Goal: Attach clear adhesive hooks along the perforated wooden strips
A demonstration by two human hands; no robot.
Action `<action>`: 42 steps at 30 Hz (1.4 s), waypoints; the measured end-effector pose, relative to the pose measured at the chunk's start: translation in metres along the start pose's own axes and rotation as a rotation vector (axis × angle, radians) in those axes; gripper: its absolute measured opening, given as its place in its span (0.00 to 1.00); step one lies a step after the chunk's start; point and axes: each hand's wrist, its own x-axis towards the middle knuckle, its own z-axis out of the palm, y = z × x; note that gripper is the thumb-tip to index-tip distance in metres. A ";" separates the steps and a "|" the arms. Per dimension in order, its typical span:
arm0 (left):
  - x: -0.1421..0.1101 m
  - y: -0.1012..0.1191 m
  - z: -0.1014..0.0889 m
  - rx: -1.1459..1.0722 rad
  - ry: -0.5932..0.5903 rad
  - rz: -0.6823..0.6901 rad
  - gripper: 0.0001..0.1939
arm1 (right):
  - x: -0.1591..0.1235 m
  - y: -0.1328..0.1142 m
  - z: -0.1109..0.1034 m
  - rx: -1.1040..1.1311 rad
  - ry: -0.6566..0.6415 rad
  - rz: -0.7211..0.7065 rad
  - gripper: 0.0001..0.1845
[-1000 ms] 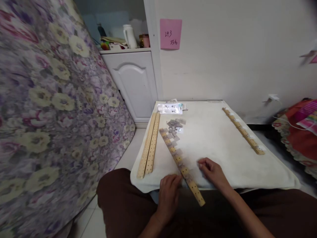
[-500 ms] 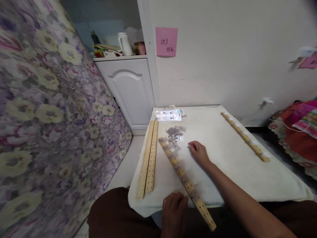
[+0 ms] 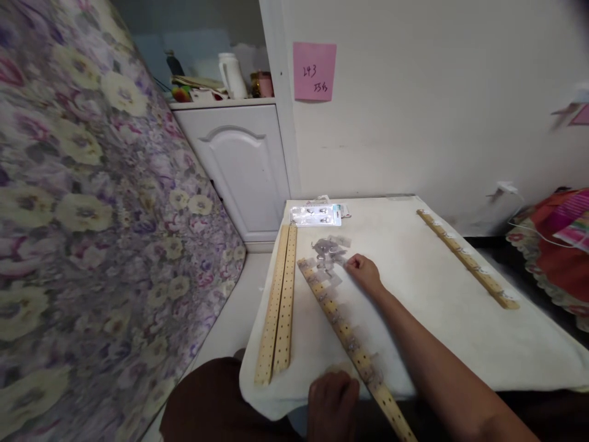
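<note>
Purple and cream flowers cover the big curtain [image 3: 110, 202] on the left. White cloth [image 3: 442, 344] covers the table before me, and a pale cabinet door [image 3: 243, 166] stands past its far left corner. On the cloth, a drilled wooden bar [image 3: 342, 330] slants from the middle toward me, its near end past the table's near edge, with small metal pieces and clear packets along it. Two bare drilled bars [image 3: 286, 307] lie side by side to its left; another bar [image 3: 464, 255], also fitted with small pieces, lies at the right. My left hand [image 3: 334, 402] is curled just beside the slanting bar's near part; I cannot tell whether it grips anything. My right hand [image 3: 365, 274] reaches out, fingertips drawn together against the right edge of a pile of small clear packets [image 3: 327, 248]; whether they pinch one, I cannot tell.
</note>
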 end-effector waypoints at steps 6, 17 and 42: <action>0.006 0.010 -0.005 -0.005 0.029 -0.089 0.16 | -0.025 0.006 -0.026 0.285 -0.086 0.052 0.12; 0.008 0.034 -0.041 -0.527 -0.162 -0.356 0.16 | -0.163 0.031 -0.125 0.582 -0.113 0.235 0.19; 0.035 0.066 -0.005 -1.509 -0.472 -1.211 0.28 | -0.228 0.022 -0.107 0.381 -0.492 0.243 0.15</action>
